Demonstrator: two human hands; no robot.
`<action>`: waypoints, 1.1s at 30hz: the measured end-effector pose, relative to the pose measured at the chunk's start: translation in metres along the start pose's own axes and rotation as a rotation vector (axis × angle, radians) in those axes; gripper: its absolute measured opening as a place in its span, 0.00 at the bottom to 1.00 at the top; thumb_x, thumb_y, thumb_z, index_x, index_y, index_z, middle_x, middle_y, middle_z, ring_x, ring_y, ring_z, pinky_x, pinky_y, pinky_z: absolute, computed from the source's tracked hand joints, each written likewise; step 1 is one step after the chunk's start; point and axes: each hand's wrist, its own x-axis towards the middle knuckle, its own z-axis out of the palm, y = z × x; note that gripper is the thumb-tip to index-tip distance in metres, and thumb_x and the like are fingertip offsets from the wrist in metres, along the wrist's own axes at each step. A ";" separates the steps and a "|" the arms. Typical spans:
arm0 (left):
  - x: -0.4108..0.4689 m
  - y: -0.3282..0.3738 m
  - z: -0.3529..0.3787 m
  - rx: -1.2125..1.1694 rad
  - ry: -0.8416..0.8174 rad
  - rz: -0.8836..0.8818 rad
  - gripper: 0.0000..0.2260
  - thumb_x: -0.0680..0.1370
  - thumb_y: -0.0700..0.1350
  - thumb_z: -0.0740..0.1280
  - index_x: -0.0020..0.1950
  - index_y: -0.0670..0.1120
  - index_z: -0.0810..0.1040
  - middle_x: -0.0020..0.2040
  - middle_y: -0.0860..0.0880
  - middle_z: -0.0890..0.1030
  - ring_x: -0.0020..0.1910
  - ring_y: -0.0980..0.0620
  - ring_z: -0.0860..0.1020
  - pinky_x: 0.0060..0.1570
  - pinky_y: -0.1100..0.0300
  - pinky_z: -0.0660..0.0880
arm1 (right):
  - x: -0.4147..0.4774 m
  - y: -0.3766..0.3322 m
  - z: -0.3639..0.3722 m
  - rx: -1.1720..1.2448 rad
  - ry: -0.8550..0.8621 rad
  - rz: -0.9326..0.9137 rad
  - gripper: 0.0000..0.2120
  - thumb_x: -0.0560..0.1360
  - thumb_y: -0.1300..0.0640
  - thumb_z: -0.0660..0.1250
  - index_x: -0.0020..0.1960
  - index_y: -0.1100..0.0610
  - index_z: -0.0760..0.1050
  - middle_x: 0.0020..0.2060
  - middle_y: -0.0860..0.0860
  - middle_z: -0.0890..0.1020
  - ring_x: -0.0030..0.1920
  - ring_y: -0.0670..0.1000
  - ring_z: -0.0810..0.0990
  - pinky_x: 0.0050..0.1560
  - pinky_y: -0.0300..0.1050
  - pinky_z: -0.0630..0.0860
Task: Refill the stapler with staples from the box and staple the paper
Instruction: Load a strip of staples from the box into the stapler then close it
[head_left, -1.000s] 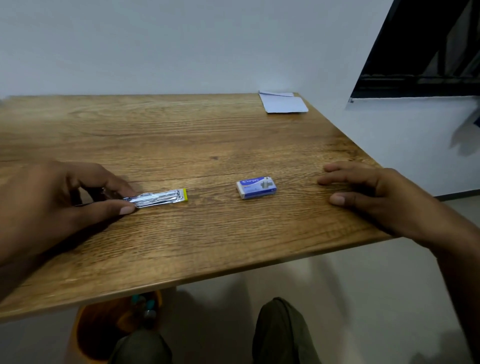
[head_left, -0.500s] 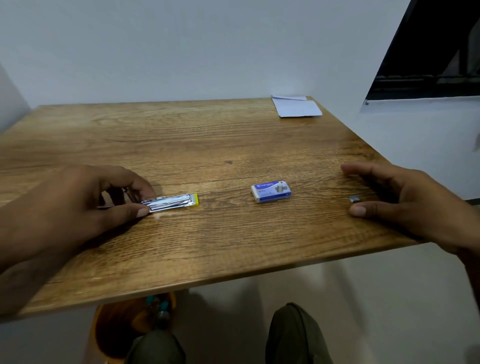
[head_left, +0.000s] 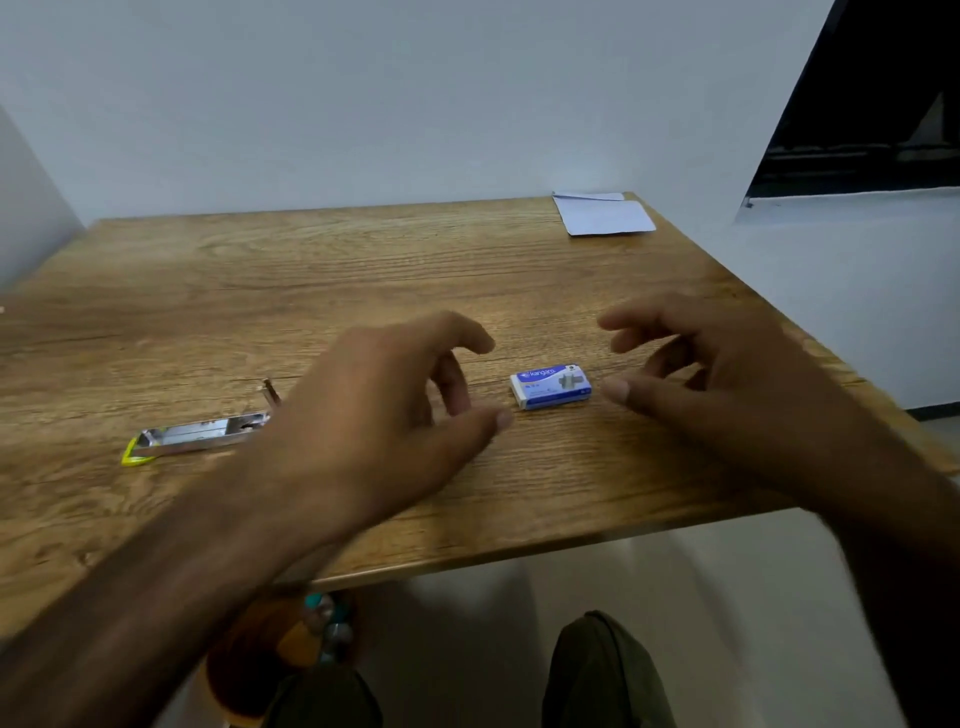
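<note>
My left hand (head_left: 395, 410) and right hand (head_left: 727, 384) flank the Kangaro staple box (head_left: 551, 386), both grips apart and empty. The stapler (head_left: 197, 435) lies open; next I should pinch the box and slide it open.

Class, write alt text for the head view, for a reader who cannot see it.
An open left hand and right hand hover either side of a blue staple box on a wooden table. An opened stapler lies at left; paper sits at the far right corner.
</note>
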 end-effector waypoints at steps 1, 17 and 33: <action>0.008 0.002 0.010 0.039 -0.034 -0.043 0.22 0.71 0.63 0.70 0.65 0.61 0.76 0.40 0.60 0.82 0.35 0.62 0.78 0.37 0.63 0.72 | 0.003 -0.006 0.010 -0.032 -0.026 0.014 0.22 0.70 0.46 0.74 0.63 0.36 0.74 0.51 0.37 0.79 0.43 0.39 0.80 0.39 0.34 0.72; 0.024 -0.007 0.046 0.168 0.005 -0.152 0.18 0.74 0.64 0.69 0.61 0.60 0.81 0.36 0.58 0.80 0.42 0.58 0.79 0.45 0.52 0.79 | 0.006 -0.005 0.050 -0.154 0.048 0.068 0.17 0.72 0.48 0.73 0.61 0.42 0.79 0.55 0.42 0.83 0.50 0.40 0.76 0.46 0.38 0.70; 0.014 -0.003 0.039 0.066 -0.027 -0.105 0.17 0.76 0.59 0.70 0.64 0.56 0.82 0.41 0.56 0.81 0.42 0.58 0.77 0.44 0.55 0.77 | -0.001 -0.004 0.047 -0.007 0.153 0.110 0.11 0.71 0.55 0.75 0.51 0.42 0.83 0.36 0.38 0.82 0.42 0.31 0.77 0.40 0.36 0.68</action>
